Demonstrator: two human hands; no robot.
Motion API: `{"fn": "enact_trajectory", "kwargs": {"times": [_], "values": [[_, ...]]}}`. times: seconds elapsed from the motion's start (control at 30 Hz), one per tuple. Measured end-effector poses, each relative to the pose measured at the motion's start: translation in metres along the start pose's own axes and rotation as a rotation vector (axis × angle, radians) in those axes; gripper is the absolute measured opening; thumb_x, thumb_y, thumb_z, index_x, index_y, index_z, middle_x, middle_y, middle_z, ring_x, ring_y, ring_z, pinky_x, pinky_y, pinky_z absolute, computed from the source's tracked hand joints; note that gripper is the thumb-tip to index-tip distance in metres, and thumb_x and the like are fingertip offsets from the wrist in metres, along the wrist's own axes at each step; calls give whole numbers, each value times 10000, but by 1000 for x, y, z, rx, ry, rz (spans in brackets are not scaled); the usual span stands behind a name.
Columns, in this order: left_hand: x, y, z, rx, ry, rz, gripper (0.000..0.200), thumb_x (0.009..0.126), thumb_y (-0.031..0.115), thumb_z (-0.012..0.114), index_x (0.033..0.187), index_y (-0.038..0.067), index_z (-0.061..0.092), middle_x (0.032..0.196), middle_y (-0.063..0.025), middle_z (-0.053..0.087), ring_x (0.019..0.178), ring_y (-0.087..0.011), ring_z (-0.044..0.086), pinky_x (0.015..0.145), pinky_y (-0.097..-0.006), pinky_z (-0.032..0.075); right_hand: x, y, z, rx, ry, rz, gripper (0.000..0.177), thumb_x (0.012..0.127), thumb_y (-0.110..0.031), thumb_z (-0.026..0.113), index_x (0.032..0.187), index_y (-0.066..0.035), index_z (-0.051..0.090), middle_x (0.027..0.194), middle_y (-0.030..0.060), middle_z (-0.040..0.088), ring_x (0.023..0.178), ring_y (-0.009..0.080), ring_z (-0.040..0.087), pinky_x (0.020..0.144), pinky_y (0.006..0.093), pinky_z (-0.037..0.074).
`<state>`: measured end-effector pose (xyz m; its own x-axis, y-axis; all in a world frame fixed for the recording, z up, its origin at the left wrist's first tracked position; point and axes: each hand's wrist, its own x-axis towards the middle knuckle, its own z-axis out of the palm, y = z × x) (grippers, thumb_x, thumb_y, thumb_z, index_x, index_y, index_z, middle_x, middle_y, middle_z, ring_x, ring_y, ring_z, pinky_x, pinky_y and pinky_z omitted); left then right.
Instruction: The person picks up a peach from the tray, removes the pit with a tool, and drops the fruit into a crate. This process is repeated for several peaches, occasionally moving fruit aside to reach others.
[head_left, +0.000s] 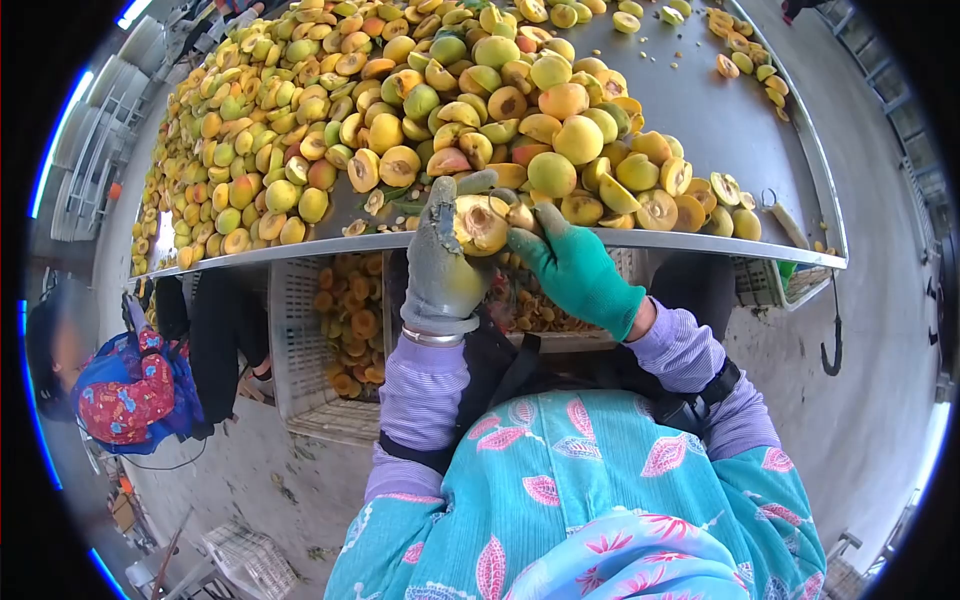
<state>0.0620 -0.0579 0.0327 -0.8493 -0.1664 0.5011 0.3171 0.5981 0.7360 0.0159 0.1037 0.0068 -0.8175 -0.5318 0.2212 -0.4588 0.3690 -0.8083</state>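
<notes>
Clasping a halved peach cut-face up in the left hand at the edge of the tabletop, pinching its rim with the right hand, seemingly keeping the cut side reachable.

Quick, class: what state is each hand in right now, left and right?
Left hand: closed around a halved fruit.
Right hand: fingertips at that fruit's edge; whether it grips anything cannot be told.

A heap of fruit lies on the table, mostly to the left. At its near edge the left hand holds a halved fruit, and the right hand touches it from the right. A crate stands under the table, with a person near left.
</notes>
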Motion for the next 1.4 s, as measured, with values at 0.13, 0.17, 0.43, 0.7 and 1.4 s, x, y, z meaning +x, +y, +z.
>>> {"fn": "enact_trajectory", "kwargs": {"times": [0.13, 0.17, 0.43, 0.7, 1.4], "values": [[4, 9, -3, -95, -39, -168, 277, 905, 125, 659, 1158, 26, 604, 1024, -90, 726, 932, -219, 706, 849, -340, 544, -5, -16, -8, -77, -79, -5, 418, 978, -390, 577, 1068, 14, 525, 692, 236, 623, 662, 428, 642, 547, 507, 478], [4, 11, -4, -27, -20, -110, 259, 914, 146, 647, 1144, 32, 611, 1010, -80, 727, 920, -218, 706, 836, -338, 542, -3, -21, -12, -87, -97, -18, 423, 979, -393, 575, 1080, 16, 530, 693, 234, 626, 661, 423, 645, 546, 502, 481], [-1, 16, -6, 34, 27, -9, 211, 911, 191, 650, 1074, 57, 638, 934, -32, 734, 863, -210, 707, 768, -319, 539, 2, -26, -17, 22, -263, -8, 419, 1004, -380, 523, 1098, 27, 549, 765, 248, 643, 728, 406, 662, 629, 482, 504], [6, 8, 1, -589, 15, -308, 456, 1024, 411, 486, 931, 7, 675, 842, -87, 712, 759, -214, 684, 711, -326, 537, -16, -15, 7, 488, -234, 39, 450, 1038, -410, 453, 1112, 23, 550, 795, 135, 646, 741, 242, 644, 682, 383, 503], [22, 3, 26, -691, 38, -563, 362, 985, 278, 574, 850, -32, 705, 738, -92, 676, 612, -163, 635, 602, -267, 513, -19, -19, 33, 758, -117, 412, 488, 1030, -431, 444, 1166, 29, 529, 661, 86, 591, 453, 168, 536, 407, 310, 428]]}}
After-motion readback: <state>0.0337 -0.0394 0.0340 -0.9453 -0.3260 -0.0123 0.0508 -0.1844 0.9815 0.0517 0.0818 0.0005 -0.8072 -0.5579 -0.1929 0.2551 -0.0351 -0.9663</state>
